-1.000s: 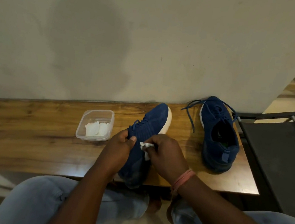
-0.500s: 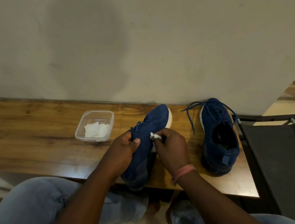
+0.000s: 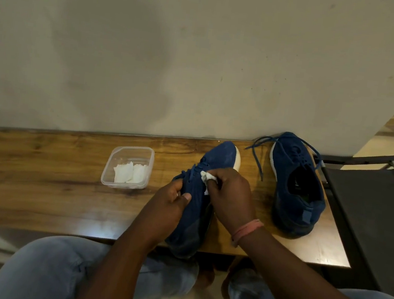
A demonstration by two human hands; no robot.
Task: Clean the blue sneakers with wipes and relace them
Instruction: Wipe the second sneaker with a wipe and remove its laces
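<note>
Head view, the only one: the left hand (image 3: 173, 196) is wrapped around the near sneaker (image 3: 201, 191), thumb across its blue upper, steadying it tilted on its side on the wooden table (image 3: 40, 180). The shoe's white-soled toe points at the wall and its heel juts past the table's near edge. The right hand (image 3: 228, 197) is pinched closed on a crumpled white wipe (image 3: 206, 177), pressing it against the upper just beside the laces, wrist bent down, with a pink band (image 3: 245, 231) around the wrist. The second sneaker (image 3: 296, 187) stands upright to the right, well apart from both hands, with its laces (image 3: 259, 154) loose and trailing over the wood. A clear plastic tub (image 3: 127, 166) holding more folded wipes sits to the left, near the held shoe but not touching it.

I judge this to be mid-wipe on the first shoe, with relacing yet to come. Risks from here: the heel hangs over the edge, so if the left hand's hold slackens under a hard rub the shoe could slide off toward the lap. The wipe is small and bunched, so it may snag in the laces or tear. Rubbing the suede-like fabric too wet could leave dark marks.
</note>
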